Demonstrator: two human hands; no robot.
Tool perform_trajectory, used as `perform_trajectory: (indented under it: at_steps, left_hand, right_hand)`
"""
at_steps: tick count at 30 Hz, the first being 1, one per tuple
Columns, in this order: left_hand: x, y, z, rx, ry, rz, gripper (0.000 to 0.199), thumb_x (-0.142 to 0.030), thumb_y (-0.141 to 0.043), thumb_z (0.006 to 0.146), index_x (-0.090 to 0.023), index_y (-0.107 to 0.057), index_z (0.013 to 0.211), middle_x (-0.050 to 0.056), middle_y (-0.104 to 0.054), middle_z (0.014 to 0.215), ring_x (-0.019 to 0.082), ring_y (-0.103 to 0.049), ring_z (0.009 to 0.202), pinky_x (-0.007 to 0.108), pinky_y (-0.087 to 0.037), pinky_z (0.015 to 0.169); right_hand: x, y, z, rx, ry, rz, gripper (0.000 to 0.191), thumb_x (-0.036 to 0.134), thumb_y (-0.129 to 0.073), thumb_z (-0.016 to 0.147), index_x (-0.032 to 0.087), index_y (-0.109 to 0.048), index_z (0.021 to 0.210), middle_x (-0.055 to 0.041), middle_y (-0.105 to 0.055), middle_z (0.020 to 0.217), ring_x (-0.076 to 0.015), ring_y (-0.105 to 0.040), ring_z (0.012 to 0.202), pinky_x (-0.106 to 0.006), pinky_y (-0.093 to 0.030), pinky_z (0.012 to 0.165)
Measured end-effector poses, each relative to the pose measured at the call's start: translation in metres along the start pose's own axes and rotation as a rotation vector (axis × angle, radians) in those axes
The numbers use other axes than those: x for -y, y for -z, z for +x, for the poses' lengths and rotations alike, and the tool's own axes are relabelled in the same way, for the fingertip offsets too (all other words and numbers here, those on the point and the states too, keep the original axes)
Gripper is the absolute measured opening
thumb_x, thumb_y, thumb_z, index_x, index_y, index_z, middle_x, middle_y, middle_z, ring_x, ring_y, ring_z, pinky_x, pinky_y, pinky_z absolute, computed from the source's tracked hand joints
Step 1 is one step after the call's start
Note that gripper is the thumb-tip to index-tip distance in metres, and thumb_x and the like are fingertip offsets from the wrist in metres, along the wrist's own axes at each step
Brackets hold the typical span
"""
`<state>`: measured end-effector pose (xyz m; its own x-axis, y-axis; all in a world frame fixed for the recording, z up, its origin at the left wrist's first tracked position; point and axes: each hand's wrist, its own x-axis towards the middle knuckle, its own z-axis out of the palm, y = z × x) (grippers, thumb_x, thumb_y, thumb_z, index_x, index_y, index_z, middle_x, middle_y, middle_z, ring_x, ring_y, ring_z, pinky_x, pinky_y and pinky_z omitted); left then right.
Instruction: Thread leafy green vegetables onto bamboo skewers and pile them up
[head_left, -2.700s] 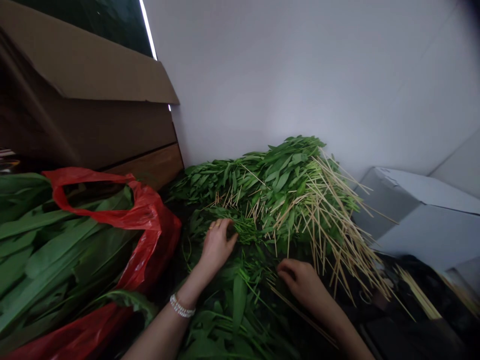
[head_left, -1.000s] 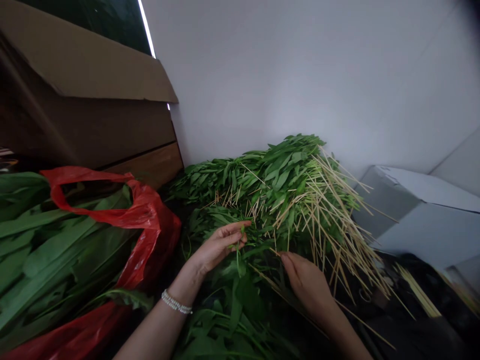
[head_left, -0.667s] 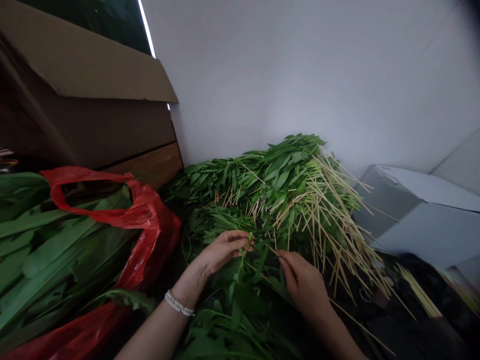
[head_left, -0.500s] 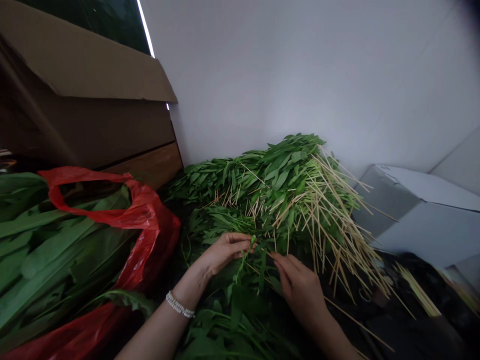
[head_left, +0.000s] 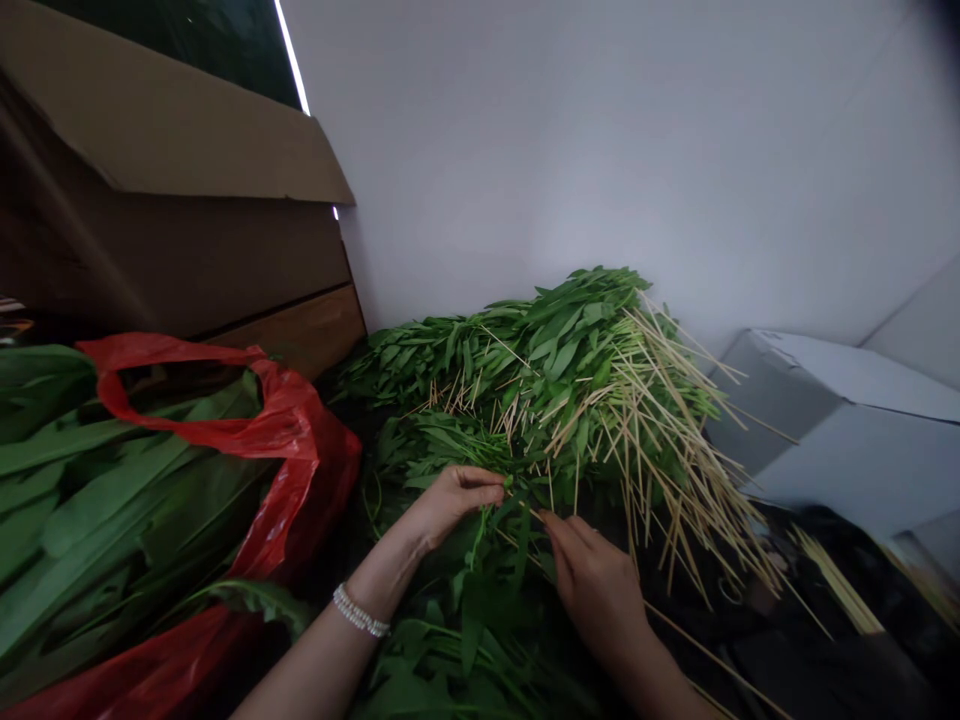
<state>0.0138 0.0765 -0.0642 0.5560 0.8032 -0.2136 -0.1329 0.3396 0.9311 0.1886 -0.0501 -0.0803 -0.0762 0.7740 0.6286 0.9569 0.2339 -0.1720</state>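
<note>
My left hand [head_left: 469, 495], with a beaded bracelet at the wrist, pinches a leafy green stem [head_left: 480, 540] between thumb and fingers. Close to its right, my right hand [head_left: 596, 570] is closed on a thin wooden skewer [head_left: 534, 513], whose tip points at the stem in the left fingers. The skewer's far end runs out past the right wrist. Cut greens [head_left: 465, 660] lie below both hands. Just behind them rises a heap of leafy stems [head_left: 555, 335], many with skewers [head_left: 660, 450] sticking out toward the right.
On the left, a red plastic bag [head_left: 300, 430] holds long green leaves [head_left: 112, 500]. A cardboard box [head_left: 187, 150] stands behind it. A white box [head_left: 847, 430] is at the right, near a bundle of loose skewers [head_left: 840, 580]. The pale wall [head_left: 600, 130] closes the back.
The stem's end between my left fingers has tipped down and sits lower against the skewer tip. My right hand has shifted slightly down; the heap is unchanged.
</note>
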Motion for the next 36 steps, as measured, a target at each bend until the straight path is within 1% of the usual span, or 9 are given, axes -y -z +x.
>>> perform_trajectory:
  at_steps: [9, 13, 17, 21, 23, 26, 29, 32, 36]
  left_hand:
    - [0.007, -0.009, -0.003, 0.057, 0.085, -0.032, 0.034, -0.029, -0.088, 0.049, -0.013, -0.075, 0.076, 0.001, -0.067, 0.063, 0.009, -0.056, 0.057, 0.022, -0.042, 0.060]
    - [0.008, -0.016, -0.005, 0.086, 0.083, 0.034, 0.033, -0.031, -0.087, 0.050, -0.013, -0.075, 0.076, 0.001, -0.067, 0.063, 0.009, -0.054, 0.056, 0.021, -0.039, 0.057]
    - [0.010, -0.021, -0.007, 0.136, 0.067, 0.082, 0.032, -0.031, -0.086, 0.052, -0.013, -0.076, 0.076, 0.002, -0.069, 0.068, 0.012, -0.057, 0.062, 0.023, -0.042, 0.064]
    - [0.007, -0.016, -0.005, 0.097, 0.037, 0.059, 0.030, -0.031, -0.084, 0.057, -0.014, -0.075, 0.080, 0.002, -0.069, 0.066, 0.011, -0.058, 0.062, 0.022, -0.041, 0.063]
    - [0.003, -0.010, -0.002, 0.027, 0.006, -0.008, 0.029, -0.029, -0.084, 0.057, -0.014, -0.074, 0.081, 0.002, -0.069, 0.068, 0.012, -0.059, 0.065, 0.022, -0.042, 0.064]
    - [-0.002, -0.002, 0.002, -0.103, -0.037, -0.123, 0.029, -0.027, -0.085, 0.057, -0.015, -0.073, 0.081, 0.001, -0.068, 0.071, 0.010, -0.060, 0.069, 0.020, -0.043, 0.066]
    - [-0.004, 0.003, 0.004, -0.176, -0.061, -0.169, 0.028, -0.027, -0.084, 0.059, -0.016, -0.072, 0.081, 0.001, -0.068, 0.075, 0.010, -0.060, 0.071, 0.018, -0.043, 0.064]
    - [-0.004, 0.003, 0.004, -0.177, -0.044, -0.197, 0.029, -0.027, -0.085, 0.058, -0.016, -0.072, 0.082, 0.001, -0.068, 0.078, 0.009, -0.061, 0.072, 0.018, -0.043, 0.063]
    - [-0.003, -0.001, 0.002, -0.112, -0.023, -0.226, 0.029, -0.025, -0.086, 0.058, -0.015, -0.072, 0.082, 0.001, -0.069, 0.077, 0.009, -0.061, 0.070, 0.019, -0.045, 0.067]
  right_hand:
    - [0.006, -0.007, -0.004, -0.002, -0.023, 0.097, 0.031, 0.017, -0.033, 0.097, 0.014, -0.060, 0.110, -0.0064, -0.066, 0.084, -0.0149, -0.065, 0.078, -0.024, -0.049, 0.073]
    - [0.010, -0.006, 0.002, -0.078, -0.008, 0.050, 0.031, 0.022, -0.035, 0.097, 0.013, -0.056, 0.118, -0.0086, -0.068, 0.093, -0.0155, -0.064, 0.081, -0.026, -0.049, 0.072]
    - [0.013, 0.002, 0.010, -0.143, 0.150, -0.069, 0.031, 0.015, -0.042, 0.093, 0.016, -0.056, 0.121, -0.0099, -0.067, 0.096, -0.0195, -0.060, 0.082, -0.034, -0.046, 0.071]
    - [0.016, 0.009, 0.009, -0.228, 0.289, 0.031, 0.029, 0.010, -0.049, 0.089, 0.014, -0.058, 0.116, -0.0100, -0.066, 0.095, -0.0193, -0.059, 0.086, -0.035, -0.045, 0.074]
    - [0.020, 0.006, 0.005, -0.161, 0.340, 0.066, 0.028, 0.010, -0.048, 0.089, 0.012, -0.057, 0.115, -0.0097, -0.065, 0.091, -0.0189, -0.058, 0.084, -0.034, -0.046, 0.075]
    - [0.025, -0.004, -0.003, 0.060, 0.354, 0.086, 0.025, 0.006, -0.045, 0.085, 0.014, -0.061, 0.103, -0.0054, -0.062, 0.079, -0.0177, -0.056, 0.074, -0.032, -0.047, 0.069]
    - [0.028, -0.008, -0.005, 0.245, 0.312, 0.131, 0.036, -0.002, -0.041, 0.077, 0.019, -0.060, 0.099, -0.0045, -0.063, 0.088, -0.0168, -0.057, 0.078, -0.029, -0.047, 0.069]
    - [0.024, 0.001, 0.001, 0.093, 0.337, 0.129, 0.043, -0.004, -0.035, 0.076, 0.017, -0.058, 0.107, -0.0090, -0.062, 0.112, -0.0185, -0.057, 0.093, -0.032, -0.047, 0.078]
    - [0.008, 0.021, 0.014, -0.244, 0.247, 0.054, 0.037, -0.001, -0.037, 0.083, 0.014, -0.057, 0.111, -0.0135, -0.062, 0.114, -0.0235, -0.054, 0.108, -0.040, -0.043, 0.089]
